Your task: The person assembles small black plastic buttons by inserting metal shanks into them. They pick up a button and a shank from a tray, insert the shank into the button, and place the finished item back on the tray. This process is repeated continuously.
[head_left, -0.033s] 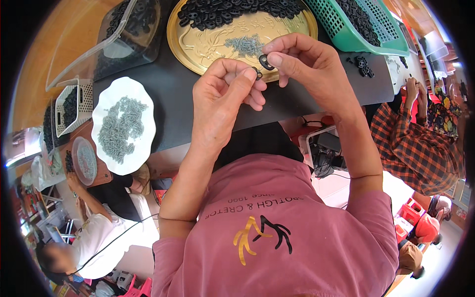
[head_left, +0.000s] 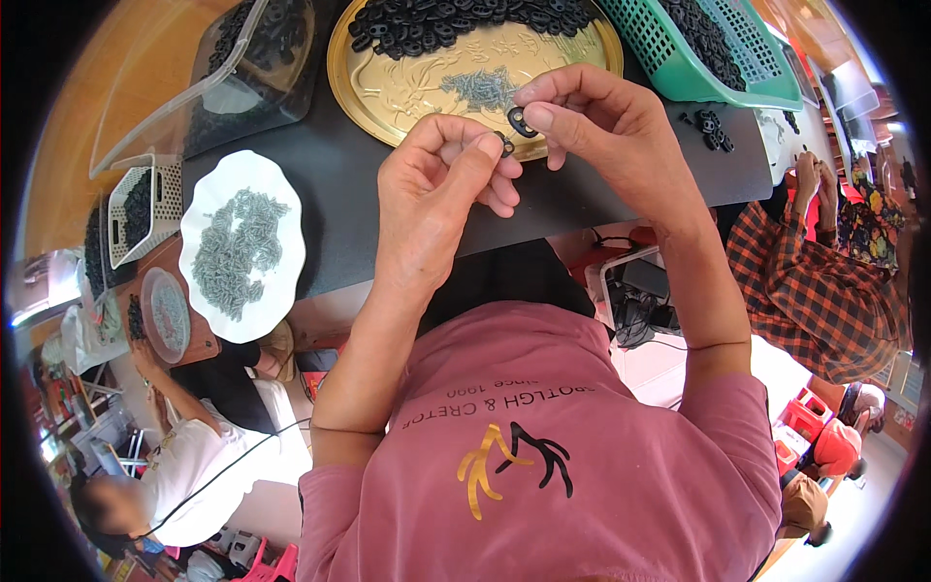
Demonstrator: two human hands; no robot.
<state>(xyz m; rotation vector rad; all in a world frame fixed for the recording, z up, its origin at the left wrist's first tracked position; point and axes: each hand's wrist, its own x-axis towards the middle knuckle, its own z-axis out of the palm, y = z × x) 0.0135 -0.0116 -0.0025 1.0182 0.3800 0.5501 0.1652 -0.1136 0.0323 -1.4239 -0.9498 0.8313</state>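
Both hands work at close range, thumbs and fingertips pinched, remaining fingers loosely curled. Left hand (head_left: 432, 194): closed on a small black ring (head_left: 506, 145). Right hand (head_left: 606, 126): closed on a black plastic piece (head_left: 519, 122), just beside the ring; whether the two touch cannot be told. Beyond the hands: gold tray (head_left: 390, 89) bearing grey screws (head_left: 475, 89) and, farther off, black pieces (head_left: 465, 21). Left of the left hand: white plate (head_left: 215, 181) of screws.

Caution: grip covers only a small area of each part; uneven thumb pressure could tilt or eject one. A dropped part could land among the screws, or slip over the near edge of the dark table (head_left: 339, 233).
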